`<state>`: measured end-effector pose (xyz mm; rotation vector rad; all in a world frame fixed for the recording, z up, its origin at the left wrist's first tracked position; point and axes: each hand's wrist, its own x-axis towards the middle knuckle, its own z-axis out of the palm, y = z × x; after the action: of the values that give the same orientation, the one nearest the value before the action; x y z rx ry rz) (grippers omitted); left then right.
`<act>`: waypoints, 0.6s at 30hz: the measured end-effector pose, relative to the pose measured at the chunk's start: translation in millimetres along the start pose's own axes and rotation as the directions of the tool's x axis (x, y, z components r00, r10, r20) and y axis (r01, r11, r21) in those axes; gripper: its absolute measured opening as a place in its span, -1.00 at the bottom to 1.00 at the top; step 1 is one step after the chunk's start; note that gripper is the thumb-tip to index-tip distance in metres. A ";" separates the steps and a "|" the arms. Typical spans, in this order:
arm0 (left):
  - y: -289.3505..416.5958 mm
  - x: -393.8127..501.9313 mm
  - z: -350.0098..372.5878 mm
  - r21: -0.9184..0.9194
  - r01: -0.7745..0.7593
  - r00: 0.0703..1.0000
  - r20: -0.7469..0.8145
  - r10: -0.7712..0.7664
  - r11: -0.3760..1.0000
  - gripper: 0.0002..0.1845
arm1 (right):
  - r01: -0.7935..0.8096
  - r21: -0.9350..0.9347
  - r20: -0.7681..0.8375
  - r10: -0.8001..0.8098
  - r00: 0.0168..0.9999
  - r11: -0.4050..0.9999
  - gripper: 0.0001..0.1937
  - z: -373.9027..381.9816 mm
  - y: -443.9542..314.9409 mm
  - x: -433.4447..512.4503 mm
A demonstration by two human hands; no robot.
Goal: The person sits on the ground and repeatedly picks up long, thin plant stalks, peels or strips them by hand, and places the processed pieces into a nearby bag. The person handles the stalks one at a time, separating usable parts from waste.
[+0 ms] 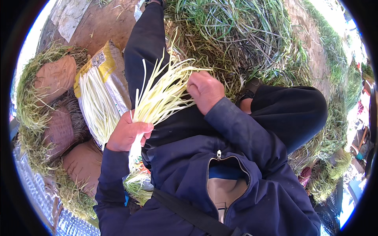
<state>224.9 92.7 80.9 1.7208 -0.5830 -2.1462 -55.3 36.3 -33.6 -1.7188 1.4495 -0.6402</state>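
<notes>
A bunch of pale yellow, blanched leafy stalks (pixel 159 94), like yellow chives, fans out over my lap. My left hand (pixel 130 132) is closed around its white lower ends, with the thumb across them. At the loose yellow tips, my right hand (pixel 205 90) has its fingers curled in; some strands run up to and behind it, and its grip on them is partly hidden. Left of my leg, a neat bundle of white stalks (pixel 97 103) lies on a yellow and white printed plastic sack (pixel 113 70).
A big heap of green and withered leaves (pixel 236 38) lies ahead. Bundles wrapped in brown paper (pixel 56 78) and leafy trimmings (pixel 29 100) stand at the left. My bent leg (pixel 289 109) is at the right, and a plastic sheet (pixel 71 17) lies on the bare soil at the upper left.
</notes>
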 end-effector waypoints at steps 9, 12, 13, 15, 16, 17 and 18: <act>0.0 3.0 -2.0 -0.031 0.010 1.000 0.011 -0.009 0.999 -0.71 | -0.046 -0.269 -0.071 0.028 0.997 0.962 -0.76 -53.2 29.7 16.7; 3.2 4.4 -1.7 -0.006 0.022 1.000 0.011 -0.022 1.000 -0.70 | 0.059 0.029 0.093 -0.062 0.994 0.998 -0.76 -48.6 1.4 13.5; 4.7 5.6 -1.4 0.002 0.022 1.000 0.014 -0.022 1.000 -0.70 | 0.081 0.127 0.134 -0.098 0.986 0.989 -0.76 -45.4 -8.1 12.6; 6.7 5.8 -0.1 0.009 0.036 0.999 -0.005 -0.036 0.999 -0.71 | 0.198 0.146 0.162 -0.221 0.962 0.969 -0.81 -38.7 -22.9 10.5; 7.4 5.4 0.7 0.010 0.045 0.999 -0.018 -0.045 0.999 -0.72 | 0.215 0.146 0.190 -0.240 0.952 0.966 -0.84 -33.7 -28.1 10.4; 7.9 5.3 1.3 0.009 0.046 0.999 -0.018 -0.046 0.999 -0.73 | 0.213 0.130 0.200 -0.236 0.951 0.968 -0.85 -30.6 -31.0 9.8; 8.3 5.4 1.9 0.008 0.047 0.999 -0.018 -0.047 0.999 -0.73 | 0.222 0.119 0.204 -0.243 0.948 0.968 -0.85 -27.7 -32.4 9.1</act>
<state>221.8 83.1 80.9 1.7728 -0.5531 -2.1607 -56.5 22.2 7.6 -1.8377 1.0589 -0.6126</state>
